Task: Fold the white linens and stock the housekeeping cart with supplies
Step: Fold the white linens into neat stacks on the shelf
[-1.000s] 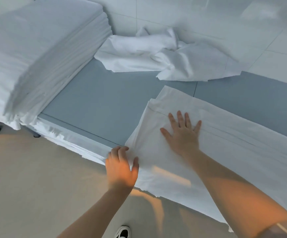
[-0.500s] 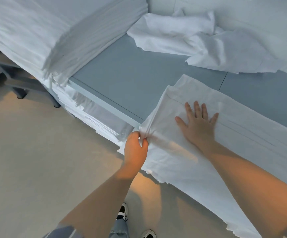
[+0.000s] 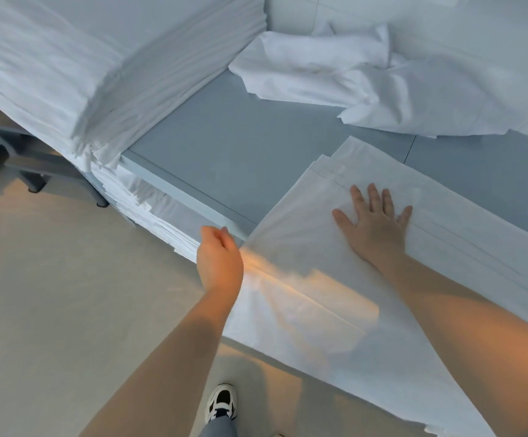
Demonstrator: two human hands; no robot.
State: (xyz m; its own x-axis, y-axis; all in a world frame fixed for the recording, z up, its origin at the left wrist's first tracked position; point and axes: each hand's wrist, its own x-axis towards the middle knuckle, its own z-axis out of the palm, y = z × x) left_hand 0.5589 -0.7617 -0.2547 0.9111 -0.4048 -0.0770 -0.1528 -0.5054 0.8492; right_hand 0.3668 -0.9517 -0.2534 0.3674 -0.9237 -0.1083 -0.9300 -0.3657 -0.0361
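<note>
Right, head view: the linen, a white sheet folded into a long flat band, lies across the grey tabletop, its near part draping over the front edge toward the floor. Long axis runs from lower left up to the right. R hand presses flat on it, fingers straight and spread, no grip, just pinning. L hand sits at the band's left edge by the tabletop corner, fingers loosely curled; can't tell if it pinches cloth. So L is nearer the free end, which lies just right of it. Fabric looks thin, smooth, creased lengthwise. Finished stack far left, crumpled pile behind.
</note>
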